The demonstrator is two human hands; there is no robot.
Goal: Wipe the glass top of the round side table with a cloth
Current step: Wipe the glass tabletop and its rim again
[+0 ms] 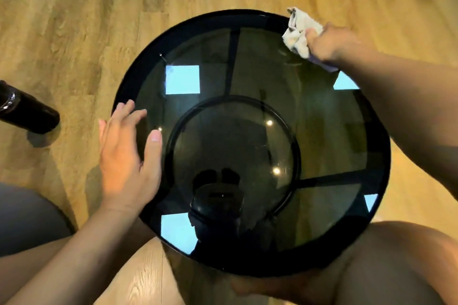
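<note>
The round side table [272, 62] fills the middle of the view, with a dark glass top in a black rim and a black ring base showing through it. My right hand [329, 42] is closed around a crumpled pale grey cloth [298, 30] at the far right edge of the glass. The cloth bunches out past my fingers and overhangs the rim. My left hand [126, 153] lies flat on the left edge of the table, fingers spread, holding nothing.
A dark cylindrical bottle [27, 109] lies on the wooden floor [86, 20] to the left of the table. My bare knees [401, 262] sit close against the near rim. Bright square reflections show on the glass.
</note>
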